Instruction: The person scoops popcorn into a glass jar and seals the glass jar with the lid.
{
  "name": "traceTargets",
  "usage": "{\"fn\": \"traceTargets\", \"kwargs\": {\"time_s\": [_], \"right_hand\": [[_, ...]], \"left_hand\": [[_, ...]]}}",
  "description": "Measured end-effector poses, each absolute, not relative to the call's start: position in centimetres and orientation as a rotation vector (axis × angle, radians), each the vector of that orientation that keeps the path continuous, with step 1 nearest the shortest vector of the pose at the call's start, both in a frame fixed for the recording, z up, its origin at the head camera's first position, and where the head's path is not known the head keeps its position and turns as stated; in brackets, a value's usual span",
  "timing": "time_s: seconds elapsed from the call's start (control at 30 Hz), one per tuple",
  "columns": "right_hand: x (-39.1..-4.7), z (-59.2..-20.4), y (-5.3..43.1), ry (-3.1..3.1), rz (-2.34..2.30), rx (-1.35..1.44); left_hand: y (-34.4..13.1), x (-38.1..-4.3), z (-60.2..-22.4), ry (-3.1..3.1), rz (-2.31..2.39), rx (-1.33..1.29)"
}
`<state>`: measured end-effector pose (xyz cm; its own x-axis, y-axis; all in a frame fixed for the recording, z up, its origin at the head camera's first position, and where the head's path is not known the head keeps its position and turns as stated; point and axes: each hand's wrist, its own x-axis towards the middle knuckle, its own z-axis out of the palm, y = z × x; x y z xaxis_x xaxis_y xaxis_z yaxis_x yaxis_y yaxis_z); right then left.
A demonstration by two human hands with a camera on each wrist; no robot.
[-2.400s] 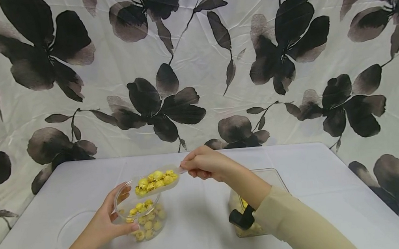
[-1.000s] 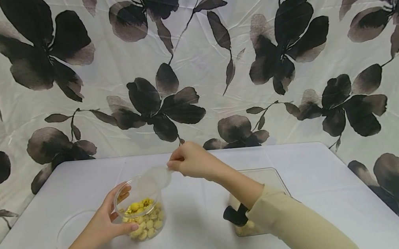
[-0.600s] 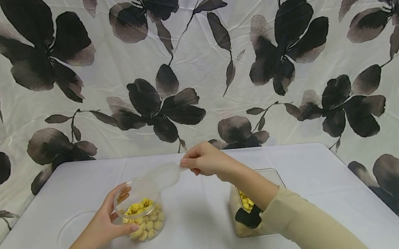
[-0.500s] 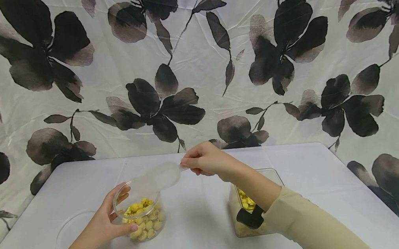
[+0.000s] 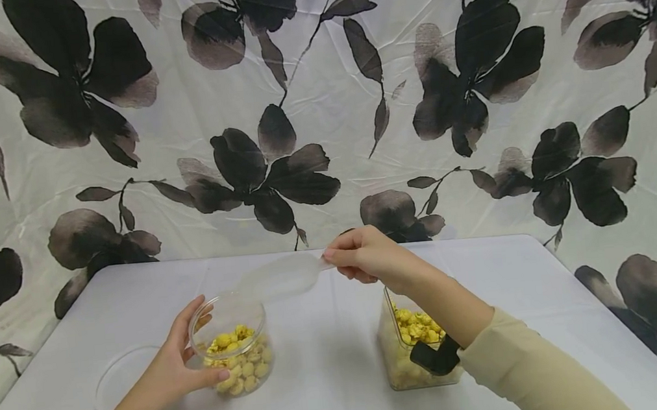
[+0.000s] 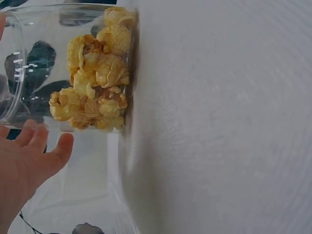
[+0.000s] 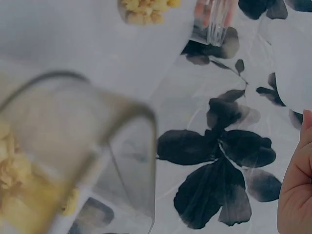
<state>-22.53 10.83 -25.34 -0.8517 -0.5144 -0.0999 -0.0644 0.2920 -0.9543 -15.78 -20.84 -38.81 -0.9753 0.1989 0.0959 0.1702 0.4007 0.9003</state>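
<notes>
My left hand (image 5: 169, 365) holds a clear round jar (image 5: 262, 331), thumb in front and fingers around the far side. Yellow popcorn (image 5: 232, 343) fills the lower part of that jar; the left wrist view shows several pieces (image 6: 97, 73) through its wall. My right hand (image 5: 371, 260) pinches the handle end of a translucent white scoop (image 5: 279, 278). No popcorn shows on the scoop, which is up beside the jar, its tip overlapping the jar's far rim in the head view. In the right wrist view only part of the right hand (image 7: 296, 187) appears.
Right of the jar stands a clear rectangular container (image 5: 388, 336) with popcorn, partly hidden behind my right forearm and a black wrist strap (image 5: 436, 357). A clear round lid (image 5: 99, 381) lies left on the white table (image 5: 327, 387). Floral cloth (image 5: 348, 164) hangs behind.
Popcorn on the scoop earlier has tipped into the jar, and the scoop shows none now. My right hand has drawn back rightward with it. The left hand and jar have stayed put.
</notes>
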Motion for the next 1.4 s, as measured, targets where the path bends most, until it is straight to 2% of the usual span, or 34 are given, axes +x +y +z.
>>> {"fn": "traceTargets", "kwargs": {"time_s": [0.47, 0.7, 1.4], "right_hand": [[-22.5, -24.8, 12.9, 2.189, -1.645, -0.497], [-22.6, -24.8, 14.4, 2.205, -1.665, -0.513], [-21.5, -24.7, 18.8, 2.203, -1.672, -0.553]], "left_hand": [[-21.1, -15.4, -37.3, 2.805, 1.602, 0.482], [-20.9, -14.8, -35.6, 2.945, 1.599, 0.631], [-17.3, -13.8, -32.9, 2.901, 1.708, 0.781]]}}
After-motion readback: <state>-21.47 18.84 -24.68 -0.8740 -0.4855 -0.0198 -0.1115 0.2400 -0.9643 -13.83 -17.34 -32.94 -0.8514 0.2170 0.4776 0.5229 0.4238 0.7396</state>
